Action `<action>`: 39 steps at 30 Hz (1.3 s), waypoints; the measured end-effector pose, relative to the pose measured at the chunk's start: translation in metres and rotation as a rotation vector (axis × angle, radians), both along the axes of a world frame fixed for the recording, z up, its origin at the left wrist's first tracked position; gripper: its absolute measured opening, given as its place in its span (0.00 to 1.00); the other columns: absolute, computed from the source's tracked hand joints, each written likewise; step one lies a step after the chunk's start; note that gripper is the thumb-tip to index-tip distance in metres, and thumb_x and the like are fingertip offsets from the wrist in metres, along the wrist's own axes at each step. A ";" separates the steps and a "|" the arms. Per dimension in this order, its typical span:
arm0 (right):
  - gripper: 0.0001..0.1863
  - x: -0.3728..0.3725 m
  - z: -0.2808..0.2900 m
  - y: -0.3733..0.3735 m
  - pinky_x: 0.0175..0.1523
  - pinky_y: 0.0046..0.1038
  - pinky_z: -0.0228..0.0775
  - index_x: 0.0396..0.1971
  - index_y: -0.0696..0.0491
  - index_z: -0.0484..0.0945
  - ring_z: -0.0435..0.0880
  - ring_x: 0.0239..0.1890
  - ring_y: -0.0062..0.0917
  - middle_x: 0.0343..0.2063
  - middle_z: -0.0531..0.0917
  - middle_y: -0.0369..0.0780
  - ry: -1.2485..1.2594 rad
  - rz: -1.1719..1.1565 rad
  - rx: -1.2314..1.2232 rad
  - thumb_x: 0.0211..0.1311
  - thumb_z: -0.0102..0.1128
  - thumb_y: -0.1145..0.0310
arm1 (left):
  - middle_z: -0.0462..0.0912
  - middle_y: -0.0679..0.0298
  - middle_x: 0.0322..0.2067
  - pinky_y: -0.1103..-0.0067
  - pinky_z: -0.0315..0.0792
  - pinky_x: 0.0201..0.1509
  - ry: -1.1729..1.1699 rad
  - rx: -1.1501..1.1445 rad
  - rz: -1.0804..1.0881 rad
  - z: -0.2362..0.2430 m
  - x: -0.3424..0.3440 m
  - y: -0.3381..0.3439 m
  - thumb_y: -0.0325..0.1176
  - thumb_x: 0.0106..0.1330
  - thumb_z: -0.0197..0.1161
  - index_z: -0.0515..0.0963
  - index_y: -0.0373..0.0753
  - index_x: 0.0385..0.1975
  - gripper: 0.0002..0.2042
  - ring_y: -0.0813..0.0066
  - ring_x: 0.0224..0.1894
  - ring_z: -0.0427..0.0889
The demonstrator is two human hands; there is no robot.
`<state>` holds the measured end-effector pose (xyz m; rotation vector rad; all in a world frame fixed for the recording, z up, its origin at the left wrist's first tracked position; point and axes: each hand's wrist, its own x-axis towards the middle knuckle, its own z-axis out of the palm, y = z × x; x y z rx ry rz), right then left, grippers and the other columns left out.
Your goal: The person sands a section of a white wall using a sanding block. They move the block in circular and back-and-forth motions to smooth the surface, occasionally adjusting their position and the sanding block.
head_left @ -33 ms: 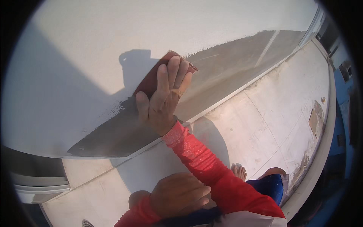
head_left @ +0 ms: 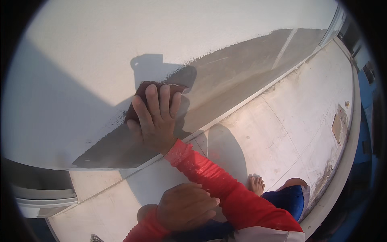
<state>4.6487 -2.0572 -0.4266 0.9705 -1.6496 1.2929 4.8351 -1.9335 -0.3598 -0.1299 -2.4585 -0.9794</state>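
Observation:
My right hand (head_left: 155, 121) presses a folded piece of reddish-brown sandpaper (head_left: 139, 90) flat against the wall, fingers spread over it. The sandpaper lies across the ragged border between the white wall coating (head_left: 92, 52) and a bare grey band (head_left: 238, 68) along the wall's foot. Part of the sheet is hidden under my palm and fingers. Down by my bent leg rests my left hand (head_left: 183, 207), its fingers loosely bent and slightly apart, with nothing visible in it. Both arms wear red sleeves, and the right cuff carries pale dust.
A pale tiled ledge (head_left: 278, 121) runs along the wall's foot, with my bare foot (head_left: 256, 183) on it. Its raised outer edge (head_left: 350, 145) curves along the right. A brown scrap (head_left: 336, 127) lies near that edge. At lower left is a recess with a white frame (head_left: 46, 201).
My right hand and the sandpaper have slid down and to the left along the wall. My left hand has shifted very slightly left in the picture.

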 end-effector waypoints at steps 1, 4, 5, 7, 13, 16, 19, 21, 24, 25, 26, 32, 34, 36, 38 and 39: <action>0.27 0.008 -0.011 0.003 0.70 0.40 0.63 0.67 0.58 0.60 0.66 0.70 0.38 0.67 0.66 0.49 0.054 0.039 0.068 0.80 0.40 0.55 | 0.87 0.62 0.30 0.69 0.84 0.47 -0.030 -0.001 0.034 -0.001 -0.002 -0.002 0.44 0.68 0.68 0.84 0.40 0.42 0.14 0.65 0.32 0.88; 0.23 -0.074 0.004 0.023 0.65 0.41 0.66 0.59 0.60 0.64 0.71 0.64 0.39 0.59 0.71 0.48 -0.200 0.120 -0.112 0.78 0.40 0.56 | 0.88 0.59 0.32 0.69 0.85 0.43 -0.180 -0.108 0.267 -0.007 0.055 -0.015 0.43 0.71 0.66 0.85 0.37 0.41 0.14 0.63 0.30 0.88; 0.22 -0.144 0.012 0.040 0.63 0.41 0.67 0.56 0.60 0.66 0.73 0.62 0.39 0.57 0.73 0.48 -0.416 0.144 -0.255 0.78 0.40 0.57 | 0.88 0.59 0.30 0.71 0.84 0.41 -0.225 -0.092 0.385 -0.001 0.065 -0.008 0.41 0.71 0.66 0.85 0.36 0.40 0.13 0.64 0.29 0.88; 0.20 -0.274 0.025 0.092 0.60 0.42 0.70 0.51 0.61 0.68 0.76 0.58 0.40 0.52 0.76 0.47 -0.740 0.293 -0.508 0.77 0.40 0.57 | 0.86 0.60 0.26 0.74 0.81 0.38 -0.284 0.049 0.607 0.009 0.060 0.006 0.32 0.68 0.66 0.86 0.35 0.38 0.08 0.66 0.28 0.87; 0.25 -0.203 -0.020 0.052 0.60 0.40 0.68 0.59 0.62 0.67 0.77 0.56 0.39 0.52 0.76 0.49 -0.788 -0.003 -0.439 0.78 0.41 0.54 | 0.83 0.64 0.20 0.77 0.76 0.32 -0.466 0.200 1.005 -0.001 0.065 -0.022 0.36 0.73 0.64 0.85 0.29 0.39 0.13 0.76 0.25 0.83; 0.30 -0.008 -0.050 0.023 0.66 0.41 0.58 0.64 0.62 0.62 0.69 0.63 0.41 0.59 0.70 0.51 -0.443 0.107 -0.138 0.78 0.41 0.51 | 0.82 0.62 0.19 0.74 0.72 0.28 -0.450 -0.137 0.922 -0.034 -0.004 -0.060 0.35 0.70 0.65 0.85 0.31 0.36 0.11 0.71 0.20 0.79; 0.35 -0.030 -0.043 0.029 0.73 0.41 0.48 0.70 0.63 0.56 0.61 0.69 0.44 0.66 0.64 0.53 -0.406 0.150 -0.169 0.78 0.40 0.48 | 0.81 0.61 0.21 0.72 0.71 0.28 -0.503 -0.634 0.594 -0.002 -0.062 -0.071 0.36 0.67 0.67 0.85 0.33 0.35 0.11 0.65 0.20 0.78; 0.39 -0.144 -0.022 0.044 0.77 0.42 0.42 0.73 0.63 0.53 0.56 0.73 0.46 0.71 0.60 0.55 -0.586 0.028 -0.314 0.78 0.40 0.46 | 0.81 0.61 0.22 0.71 0.72 0.29 -0.483 -0.654 0.499 0.061 -0.088 -0.043 0.37 0.65 0.69 0.85 0.35 0.35 0.11 0.62 0.22 0.79; 0.43 -0.317 -0.005 0.097 0.81 0.44 0.35 0.77 0.63 0.48 0.50 0.78 0.49 0.76 0.54 0.57 -0.907 -0.050 -0.499 0.78 0.39 0.43 | 0.82 0.63 0.24 0.71 0.73 0.30 -0.395 -0.675 0.247 0.104 -0.126 -0.020 0.39 0.65 0.69 0.85 0.37 0.37 0.11 0.64 0.24 0.81; 0.44 -0.340 -0.001 0.107 0.81 0.45 0.35 0.77 0.64 0.46 0.49 0.79 0.49 0.76 0.53 0.57 -1.019 -0.004 -0.531 0.78 0.38 0.42 | 0.82 0.63 0.24 0.71 0.73 0.30 -0.416 -0.682 0.220 0.107 -0.130 -0.014 0.40 0.65 0.69 0.85 0.37 0.37 0.12 0.65 0.24 0.81; 0.45 -0.353 -0.002 0.113 0.81 0.47 0.34 0.77 0.64 0.45 0.48 0.79 0.50 0.77 0.51 0.58 -1.129 0.040 -0.560 0.79 0.37 0.42 | 0.83 0.63 0.24 0.71 0.73 0.30 -0.436 -0.686 0.190 0.106 -0.136 -0.010 0.40 0.65 0.69 0.85 0.37 0.38 0.12 0.65 0.24 0.81; 0.41 -0.012 -0.080 0.031 0.78 0.59 0.31 0.73 0.58 0.60 0.49 0.80 0.49 0.76 0.55 0.52 -0.616 0.209 -0.106 0.76 0.43 0.38 | 0.84 0.62 0.26 0.69 0.78 0.36 -0.459 -0.464 0.056 0.060 -0.196 0.013 0.41 0.65 0.70 0.85 0.38 0.40 0.13 0.63 0.28 0.85; 0.42 -0.020 -0.085 0.031 0.79 0.59 0.29 0.74 0.58 0.58 0.48 0.80 0.49 0.77 0.54 0.52 -0.566 0.167 -0.173 0.76 0.42 0.38 | 0.85 0.61 0.27 0.68 0.79 0.37 -0.508 -0.545 0.146 0.044 -0.182 0.006 0.39 0.65 0.70 0.85 0.37 0.40 0.12 0.62 0.29 0.85; 0.44 -0.068 -0.058 0.032 0.79 0.57 0.30 0.77 0.59 0.53 0.47 0.80 0.50 0.77 0.53 0.53 -0.649 0.176 -0.293 0.76 0.41 0.38 | 0.86 0.59 0.29 0.68 0.79 0.41 -0.576 -0.583 0.297 0.046 -0.148 -0.002 0.37 0.65 0.69 0.86 0.35 0.39 0.11 0.60 0.32 0.86; 0.48 -0.193 -0.044 0.053 0.79 0.54 0.33 0.78 0.64 0.44 0.49 0.78 0.53 0.78 0.49 0.56 -0.755 0.062 -0.353 0.77 0.37 0.36 | 0.86 0.58 0.30 0.68 0.79 0.41 -0.596 -0.485 0.454 0.041 -0.111 -0.005 0.37 0.64 0.70 0.86 0.35 0.39 0.11 0.59 0.33 0.86; 0.48 -0.267 -0.047 0.073 0.79 0.54 0.32 0.78 0.63 0.44 0.48 0.78 0.53 0.78 0.49 0.56 -0.837 0.023 -0.409 0.77 0.37 0.37 | 0.87 0.57 0.30 0.68 0.79 0.41 -0.579 -0.414 0.493 0.033 -0.104 -0.007 0.36 0.64 0.70 0.86 0.34 0.39 0.11 0.58 0.33 0.86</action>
